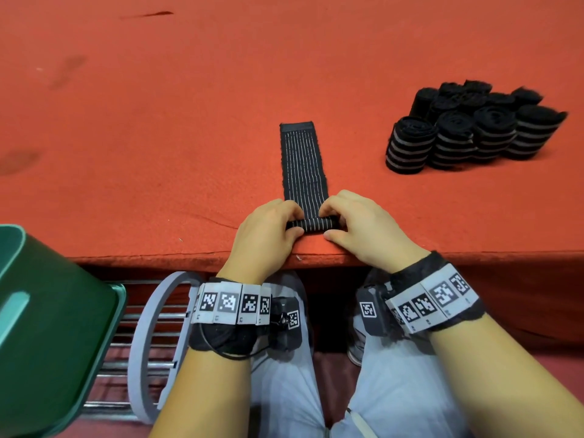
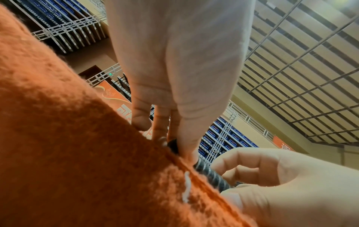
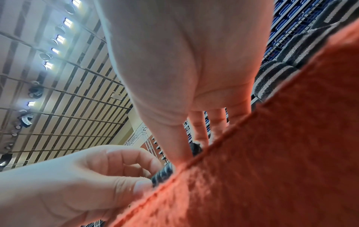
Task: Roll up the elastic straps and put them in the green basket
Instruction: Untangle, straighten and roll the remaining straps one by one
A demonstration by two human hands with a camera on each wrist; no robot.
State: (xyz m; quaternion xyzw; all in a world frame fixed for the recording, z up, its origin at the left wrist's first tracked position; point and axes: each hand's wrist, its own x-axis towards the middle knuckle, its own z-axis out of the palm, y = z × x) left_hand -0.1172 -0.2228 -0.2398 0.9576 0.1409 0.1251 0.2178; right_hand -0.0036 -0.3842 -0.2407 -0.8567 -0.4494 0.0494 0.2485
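Black striped elastic strap (image 1: 305,165) is lying flat on the orange felt worktop (image 1: 158,121), left hand (image 1: 268,232) and right hand (image 1: 360,229) fingers pinching its rolled end to keep the coil tight.

The green basket (image 1: 57,336) is cut off by the left picture edge. The strap roll's (image 1: 311,224) ends are covered by the fingers (image 1: 289,213) of both hands.

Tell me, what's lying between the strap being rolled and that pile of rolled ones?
Only bare red felt separates the strap from the pile of rolls, seen in the head view.
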